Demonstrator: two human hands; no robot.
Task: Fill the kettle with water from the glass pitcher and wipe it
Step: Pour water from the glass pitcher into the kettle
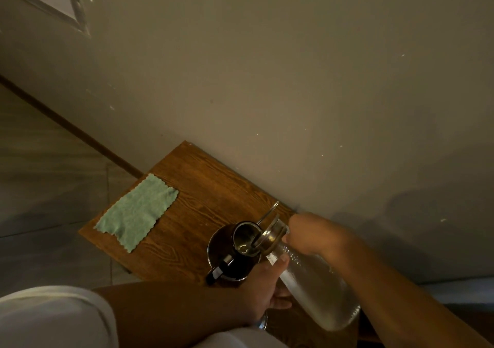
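Note:
A dark metal kettle (227, 251) stands on the wooden table (197, 200) with its lid off and its round opening showing. A glass pitcher (312, 286) with a swing-top cap lies tilted, its neck over the kettle's opening. My right hand (312, 234) grips the pitcher near its neck from the far side. My left hand (263, 291) holds the pitcher's body from below, thumb on the glass. A green cloth (136, 212) lies flat at the table's left end.
The table stands against a plain wall (294, 93). Tiled floor (48, 187) lies to the left, beyond the table's edge. A small shiny round object (263, 322) peeks out under my left wrist. My white sleeve (53, 318) fills the lower left.

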